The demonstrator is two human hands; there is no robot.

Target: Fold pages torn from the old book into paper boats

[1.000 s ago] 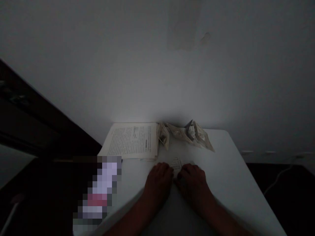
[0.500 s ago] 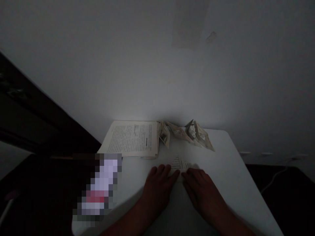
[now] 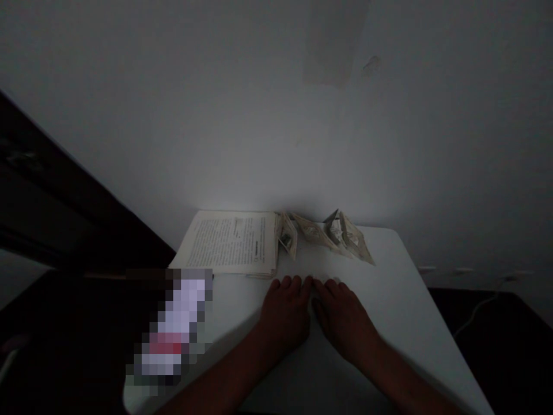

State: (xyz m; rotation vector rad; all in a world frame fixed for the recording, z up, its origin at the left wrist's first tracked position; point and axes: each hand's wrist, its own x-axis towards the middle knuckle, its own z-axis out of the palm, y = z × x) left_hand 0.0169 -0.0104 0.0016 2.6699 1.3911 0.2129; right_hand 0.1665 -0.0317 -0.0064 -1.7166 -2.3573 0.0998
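Note:
The room is dim. My left hand (image 3: 285,311) and my right hand (image 3: 343,314) lie side by side, palms down, on the white table (image 3: 401,300), fingers stretched flat and nearly touching. The printed paper piece seen earlier is hidden beneath them. Beyond my fingertips, along the wall, stand several folded paper boats (image 3: 341,236) made of printed pages. A stack of printed sheets (image 3: 231,242) lies at the far left of the table.
A grey wall rises right behind the table. Dark furniture fills the left side. A blurred-out patch (image 3: 170,328) sits at the table's left edge. A pale cable (image 3: 475,311) runs over the dark floor at the right.
Both hands have slid forward toward the wall, flattening out and covering the small printed paper that showed between their fingertips.

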